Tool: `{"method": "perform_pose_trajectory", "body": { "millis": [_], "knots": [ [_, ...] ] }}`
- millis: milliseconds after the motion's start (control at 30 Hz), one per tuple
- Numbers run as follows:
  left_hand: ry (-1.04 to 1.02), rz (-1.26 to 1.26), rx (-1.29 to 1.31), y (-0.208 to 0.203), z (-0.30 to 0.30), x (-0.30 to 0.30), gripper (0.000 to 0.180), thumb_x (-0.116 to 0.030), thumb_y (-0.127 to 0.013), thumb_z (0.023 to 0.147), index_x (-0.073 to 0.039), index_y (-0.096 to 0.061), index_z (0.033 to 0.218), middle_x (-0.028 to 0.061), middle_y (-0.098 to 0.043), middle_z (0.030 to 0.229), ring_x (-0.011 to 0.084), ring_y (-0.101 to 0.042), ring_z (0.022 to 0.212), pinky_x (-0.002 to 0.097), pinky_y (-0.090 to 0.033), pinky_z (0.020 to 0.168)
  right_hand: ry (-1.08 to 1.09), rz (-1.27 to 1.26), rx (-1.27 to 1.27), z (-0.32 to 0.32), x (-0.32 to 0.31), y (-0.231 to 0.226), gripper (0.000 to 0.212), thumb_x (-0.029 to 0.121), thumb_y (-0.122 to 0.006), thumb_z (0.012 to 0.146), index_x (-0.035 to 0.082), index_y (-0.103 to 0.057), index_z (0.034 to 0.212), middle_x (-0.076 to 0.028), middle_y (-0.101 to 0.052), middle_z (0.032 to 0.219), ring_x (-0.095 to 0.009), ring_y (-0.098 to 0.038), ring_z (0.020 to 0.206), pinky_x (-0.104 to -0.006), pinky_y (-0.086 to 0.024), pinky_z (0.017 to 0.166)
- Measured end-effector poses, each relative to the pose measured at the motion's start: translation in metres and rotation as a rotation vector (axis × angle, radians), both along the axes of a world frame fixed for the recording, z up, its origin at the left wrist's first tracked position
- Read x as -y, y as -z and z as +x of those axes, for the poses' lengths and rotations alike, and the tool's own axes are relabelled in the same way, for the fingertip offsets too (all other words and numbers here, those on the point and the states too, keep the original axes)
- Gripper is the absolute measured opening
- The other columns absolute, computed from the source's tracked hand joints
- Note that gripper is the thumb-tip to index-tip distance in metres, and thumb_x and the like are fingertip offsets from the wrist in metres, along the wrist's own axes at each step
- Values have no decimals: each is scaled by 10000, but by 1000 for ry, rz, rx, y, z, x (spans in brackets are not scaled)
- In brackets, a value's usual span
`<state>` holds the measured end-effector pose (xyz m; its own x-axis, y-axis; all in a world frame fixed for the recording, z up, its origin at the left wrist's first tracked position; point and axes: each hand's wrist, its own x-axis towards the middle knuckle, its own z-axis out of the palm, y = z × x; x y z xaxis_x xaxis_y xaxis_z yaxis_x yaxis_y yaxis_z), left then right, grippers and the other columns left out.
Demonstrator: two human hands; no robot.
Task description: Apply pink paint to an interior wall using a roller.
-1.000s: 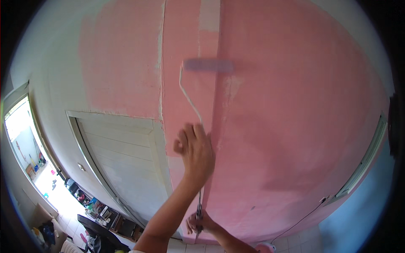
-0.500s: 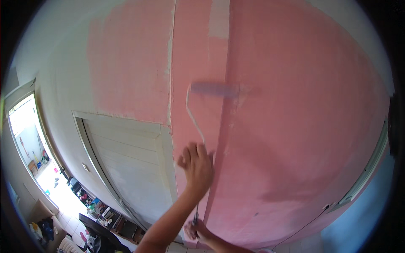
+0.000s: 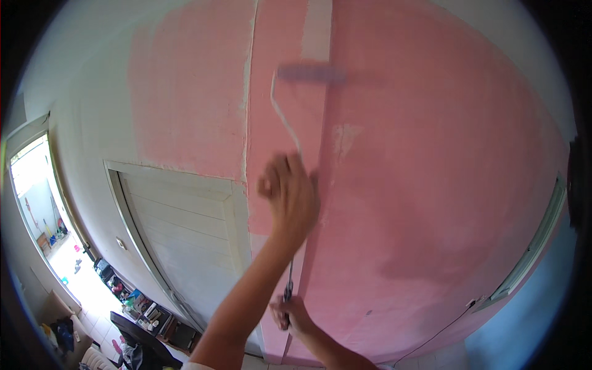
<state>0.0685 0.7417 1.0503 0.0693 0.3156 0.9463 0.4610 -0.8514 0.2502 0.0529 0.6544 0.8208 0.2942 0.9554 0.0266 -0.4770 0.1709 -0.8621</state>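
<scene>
A paint roller point(image 3: 310, 73) with a pale violet sleeve, blurred by motion, lies against the pink wall strip, just below a pale unpainted patch point(image 3: 317, 31). Its thin bent frame runs down into my left hand point(image 3: 288, 194), whose fingers are closed round the rod. Lower down, my right hand point(image 3: 292, 314) grips the dark lower end of the handle. The pink wall point(image 3: 425, 160) stretches right from a raised vertical edge beside the roller. A lighter scuffed spot shows on it.
A pale panelled door point(image 3: 176, 209) stands left of the strip. Farther left are a bright open doorway point(image 3: 46, 179), shelves of clutter point(image 3: 145, 311) and a black chair point(image 3: 139, 339). A window frame point(image 3: 530, 259) and a hanging cable point(image 3: 435, 336) are at right.
The roller has moved up the wall toward the pale patch. My left hand has risen with it, and my right hand has come up slightly. Both still grip the roller.
</scene>
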Motion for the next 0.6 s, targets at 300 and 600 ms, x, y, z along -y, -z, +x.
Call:
{"method": "perform_pose_trajectory", "body": {
  "millis": [300,600],
  "knots": [
    [-128,173,-85,-48,-16,-9,716,-218,-503,887,-13,-138,1468,130,-188,1511,321,-157,1370,435,-179,936,-233,161,-129,-8,-23,-35,312,87,-610,768,109,-392,547,-21,-382,424,-132,-363,309,-270,-281,332],
    [63,111,-40,-50,-16,2,695,-157,-497,865,9,-169,1455,89,-109,1555,295,-98,1407,415,-171,920,-367,187,-192,-6,8,-38,293,45,-576,740,69,-378,526,-64,-394,428,-163,-375,329,-282,-298,334]
  ]
}}
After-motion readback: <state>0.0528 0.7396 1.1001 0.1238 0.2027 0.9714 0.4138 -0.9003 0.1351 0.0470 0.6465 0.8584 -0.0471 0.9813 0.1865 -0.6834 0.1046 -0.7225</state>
